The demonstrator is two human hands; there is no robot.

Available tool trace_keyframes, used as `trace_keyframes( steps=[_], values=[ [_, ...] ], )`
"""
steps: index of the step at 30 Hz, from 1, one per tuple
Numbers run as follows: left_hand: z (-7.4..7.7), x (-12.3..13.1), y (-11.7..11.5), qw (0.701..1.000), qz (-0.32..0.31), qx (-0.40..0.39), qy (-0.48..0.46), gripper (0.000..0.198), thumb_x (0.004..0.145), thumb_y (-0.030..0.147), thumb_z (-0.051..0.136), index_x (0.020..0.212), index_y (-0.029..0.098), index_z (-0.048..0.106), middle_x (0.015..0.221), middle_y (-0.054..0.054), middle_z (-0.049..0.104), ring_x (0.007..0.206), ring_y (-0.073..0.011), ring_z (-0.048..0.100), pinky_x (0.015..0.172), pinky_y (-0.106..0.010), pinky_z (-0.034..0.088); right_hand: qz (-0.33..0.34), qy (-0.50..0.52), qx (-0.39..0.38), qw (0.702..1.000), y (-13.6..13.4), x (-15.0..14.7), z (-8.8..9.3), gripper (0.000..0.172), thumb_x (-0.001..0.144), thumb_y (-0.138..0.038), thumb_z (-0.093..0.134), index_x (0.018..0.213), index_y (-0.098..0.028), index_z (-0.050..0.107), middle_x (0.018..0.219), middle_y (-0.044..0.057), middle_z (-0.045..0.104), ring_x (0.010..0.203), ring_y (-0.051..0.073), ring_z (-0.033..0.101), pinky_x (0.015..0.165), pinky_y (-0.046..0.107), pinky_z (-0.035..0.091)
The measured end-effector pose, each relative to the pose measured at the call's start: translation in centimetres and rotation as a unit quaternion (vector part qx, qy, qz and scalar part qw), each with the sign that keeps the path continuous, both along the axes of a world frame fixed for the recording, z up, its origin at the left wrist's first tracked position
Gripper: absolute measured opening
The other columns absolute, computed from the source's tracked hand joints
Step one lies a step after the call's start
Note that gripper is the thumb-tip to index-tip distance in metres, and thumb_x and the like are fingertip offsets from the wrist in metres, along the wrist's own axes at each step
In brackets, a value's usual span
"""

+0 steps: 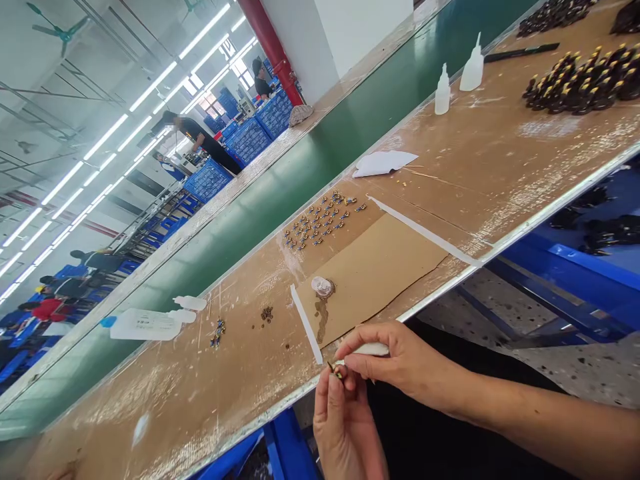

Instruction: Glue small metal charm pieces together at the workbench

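Near the table's front edge, my left hand (345, 420) pinches a tiny dark and yellowish part (339, 373) between thumb and fingers. Close above it, my right hand (395, 363) grips a slim white tool (374, 349). The tool's front end meets the small part, but fingers hide much of the contact, and its exact kind is unclear. Beyond my hands, a brown cardboard sheet (380, 267) lies on the table, with a small whitish cup (323, 287) on it beside a dark wet stain. Several small blue and gold parts (323, 220) are spread out behind the cardboard.
Small brown pieces (267, 313) and a blue-gold cluster (218, 332) lie left. A blue-capped bottle (145, 325) rests on its side; two white dropper bottles (443, 93) stand right, near a pile of dark yellow-tipped parts (583, 83). A green conveyor belt (300, 163) runs behind.
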State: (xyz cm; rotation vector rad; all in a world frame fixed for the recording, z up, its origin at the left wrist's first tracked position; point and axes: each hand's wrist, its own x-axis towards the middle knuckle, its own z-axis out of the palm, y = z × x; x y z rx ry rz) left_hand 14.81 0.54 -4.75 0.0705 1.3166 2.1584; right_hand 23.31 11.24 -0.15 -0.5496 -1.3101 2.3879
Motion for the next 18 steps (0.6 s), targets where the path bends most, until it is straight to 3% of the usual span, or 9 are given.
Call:
trace_keyframes(
  steps=[10,13,18],
  values=[
    [1.3,0.6,0.4,0.998,-0.004,-0.013,-0.06,0.025,0.051,0.026,0.084,0.07,0.021,0.069,0.07,0.001,0.066,0.064,-0.0092,0.06,0.076,-0.031,0.052,0.012,0.01,-0.024,1.0,-0.1,0.1,-0.3,0.026,0.069,-0.036,0.069,0.077,-0.012,0.064,0.065,0.001,0.061,0.063,0.01,0.056,0.064,0.023,0.045],
    [1.2,0.7,0.4,0.998,-0.019,-0.002,-0.057,0.021,0.055,0.024,0.082,0.071,0.021,0.069,0.069,0.002,0.065,0.065,-0.0091,0.06,0.073,-0.028,0.051,0.025,0.003,-0.058,0.998,0.2,0.1,-0.1,0.025,0.065,-0.034,0.072,0.072,-0.012,0.061,0.062,0.0,0.059,0.06,0.009,0.054,0.059,0.021,0.041],
    [1.4,1.1,0.5,0.995,-0.04,-0.001,-0.094,0.016,0.065,0.027,0.077,0.077,0.018,0.069,0.072,0.0,0.065,0.068,-0.0093,0.06,0.07,-0.024,0.05,0.047,-0.013,-0.068,0.997,0.6,0.1,0.2,0.015,0.07,-0.024,0.063,0.073,-0.01,0.064,0.067,0.002,0.061,0.06,0.007,0.051,0.059,0.02,0.037]
  ],
)
